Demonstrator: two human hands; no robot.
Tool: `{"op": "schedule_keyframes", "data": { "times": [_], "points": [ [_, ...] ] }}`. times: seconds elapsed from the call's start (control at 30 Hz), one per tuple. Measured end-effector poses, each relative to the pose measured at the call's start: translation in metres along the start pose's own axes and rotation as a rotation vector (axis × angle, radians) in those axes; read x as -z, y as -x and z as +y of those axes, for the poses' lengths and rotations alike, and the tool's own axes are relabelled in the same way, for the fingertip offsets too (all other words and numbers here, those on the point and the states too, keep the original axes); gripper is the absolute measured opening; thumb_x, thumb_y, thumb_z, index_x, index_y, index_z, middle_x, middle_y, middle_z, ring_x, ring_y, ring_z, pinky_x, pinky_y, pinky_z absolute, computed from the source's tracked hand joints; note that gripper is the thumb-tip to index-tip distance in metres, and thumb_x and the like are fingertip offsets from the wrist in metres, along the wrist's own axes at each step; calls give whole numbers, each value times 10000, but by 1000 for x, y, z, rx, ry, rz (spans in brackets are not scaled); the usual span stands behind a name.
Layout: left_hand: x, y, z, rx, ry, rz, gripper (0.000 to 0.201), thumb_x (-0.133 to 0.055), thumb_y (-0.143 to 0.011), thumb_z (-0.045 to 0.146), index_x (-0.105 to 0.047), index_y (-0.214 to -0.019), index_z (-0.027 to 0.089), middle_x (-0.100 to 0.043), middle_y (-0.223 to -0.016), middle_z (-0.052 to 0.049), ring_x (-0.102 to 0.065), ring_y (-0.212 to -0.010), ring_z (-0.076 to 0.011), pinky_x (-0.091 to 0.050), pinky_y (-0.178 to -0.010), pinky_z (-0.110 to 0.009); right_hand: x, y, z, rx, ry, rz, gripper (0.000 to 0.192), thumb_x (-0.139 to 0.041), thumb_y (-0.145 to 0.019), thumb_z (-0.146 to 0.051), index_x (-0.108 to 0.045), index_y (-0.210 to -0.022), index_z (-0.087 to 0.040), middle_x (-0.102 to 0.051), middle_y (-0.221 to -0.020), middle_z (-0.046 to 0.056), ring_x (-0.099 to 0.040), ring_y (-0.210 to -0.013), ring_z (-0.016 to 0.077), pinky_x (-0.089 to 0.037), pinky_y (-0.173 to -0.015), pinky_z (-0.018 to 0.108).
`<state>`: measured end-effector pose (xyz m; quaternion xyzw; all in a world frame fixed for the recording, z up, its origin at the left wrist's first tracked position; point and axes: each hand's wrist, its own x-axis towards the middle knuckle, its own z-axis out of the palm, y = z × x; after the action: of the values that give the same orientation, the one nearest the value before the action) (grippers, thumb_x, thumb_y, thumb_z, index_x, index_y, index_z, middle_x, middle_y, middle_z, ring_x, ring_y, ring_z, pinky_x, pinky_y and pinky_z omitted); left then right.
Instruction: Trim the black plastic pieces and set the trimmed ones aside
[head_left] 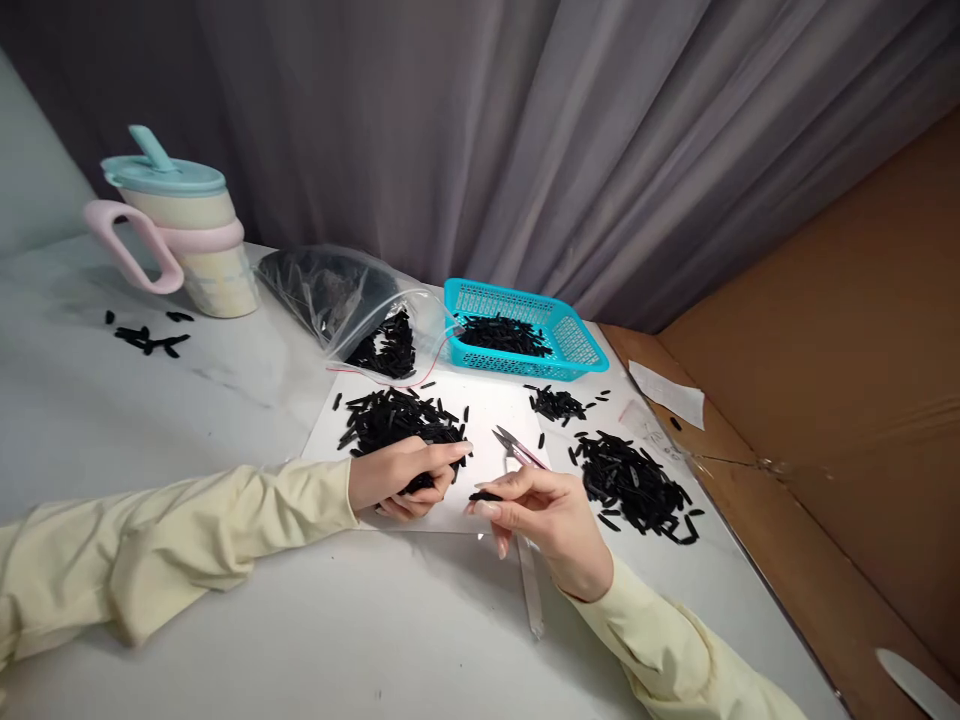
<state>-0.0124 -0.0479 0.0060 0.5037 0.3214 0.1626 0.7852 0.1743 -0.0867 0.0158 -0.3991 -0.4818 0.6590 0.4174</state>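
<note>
My right hand (536,510) pinches one small, dark, elongated black piece (484,496) between thumb and fingertips, over the edge of a white sheet (491,400). Just left of it, my left hand (409,475) is closed at the front of a heap of black pieces (397,415), its index finger stretched forward. Black pieces show between its curled fingers; how many it holds is hidden. Small pointed scissors (520,447) with pinkish handles lie behind my right hand, which partly covers them. The pieces' exact kind cannot be made out.
A blue perforated basket (581,350) holds more black pieces. Left of it lies a clear zip bag (322,295) with black contents. Another heap (634,485) and a smaller one (556,403) are at right. A lidded cup (202,240) stands back left; a pale strip (530,590) lies in front.
</note>
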Motion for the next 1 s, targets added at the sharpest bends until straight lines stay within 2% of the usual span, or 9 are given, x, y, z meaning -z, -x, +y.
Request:
{"op": "schedule_keyframes", "data": {
  "times": [0.1, 0.17, 0.33, 0.4, 0.47, 0.57, 0.7, 0.8, 1.0],
  "points": [
    [0, 2, -1, -13, -34, -19, 592, -458, -763, 615, -333, -405, 160, -235, -341, 65, -180, -292, -26, -113, -313, -190, -5, -1, 4, -9, 16, 43, 115, -792, -565, -163, -701, -628, -132, -666, -659, 30, -480, -355, 46, -388, -317, 170],
    [-1, 2, -1, -33, -56, -34, 590, -465, -765, 606, -330, -404, 159, -233, -345, 66, -185, -295, -24, -118, -322, -194, -6, -2, 6, -30, 15, 45, 113, -790, -572, -174, -719, -655, -144, -666, -666, 30, -477, -361, 42, -387, -327, 168],
    [0, 1, 0, -28, -53, -18, 600, -451, -758, 626, -332, -396, 163, -244, -331, 59, -187, -284, -28, -118, -317, -203, 0, -8, 4, -88, -141, -37, 112, -744, -668, -226, -702, -754, -167, -684, -763, 48, -606, -537, 95, -460, -463, 173],
    [1, 0, 0, -16, -35, -2, 609, -440, -754, 639, -330, -388, 165, -234, -322, 58, -179, -279, -29, -109, -311, -204, 3, -11, 2, -137, -230, -67, 104, -729, -690, -224, -687, -766, -168, -678, -807, 49, -608, -574, 88, -453, -470, 154],
    [0, 0, -1, -11, -24, -1, 608, -436, -758, 638, -332, -390, 166, -228, -321, 60, -174, -280, -30, -106, -308, -202, 5, -12, 2, -176, -280, -88, 117, -719, -703, -219, -688, -803, -167, -664, -787, 43, -573, -545, 61, -437, -454, 136],
    [1, 1, -1, -19, -12, 0, 597, -430, -772, 625, -338, -402, 165, -229, -329, 62, -168, -287, -28, -107, -310, -198, 6, -11, 4, -199, -286, -127, 235, -705, -720, -226, -685, -951, -186, -608, -731, 14, -506, -516, 44, -428, -428, 141],
    [2, 1, -3, -17, -10, 2, 582, -423, -797, 593, -335, -411, 165, -230, -333, 63, -172, -293, -29, -116, -314, -198, 4, -7, 9, -122, -160, -213, 317, -654, -775, -260, -637, -1085, -197, -512, -703, -21, -432, -490, 31, -429, -419, 162],
    [2, 0, -4, -33, -46, -14, 562, -439, -814, 549, -343, -419, 161, -248, -342, 63, -185, -295, -28, -129, -318, -201, 1, -4, 10, -35, -41, -234, 299, -639, -790, -249, -600, -1077, -173, -516, -682, -30, -454, -488, 39, -428, -417, 163],
    [-1, 1, -3, -92, -97, -55, 505, -536, -794, 457, -333, -441, 159, -254, -368, 78, -178, -325, -19, -128, -331, -196, -3, -3, 10, -32, -21, -177, 274, -701, -729, -253, -507, -902, -167, -555, -632, -32, -566, -582, 98, -457, -428, 164]
  ]
}}
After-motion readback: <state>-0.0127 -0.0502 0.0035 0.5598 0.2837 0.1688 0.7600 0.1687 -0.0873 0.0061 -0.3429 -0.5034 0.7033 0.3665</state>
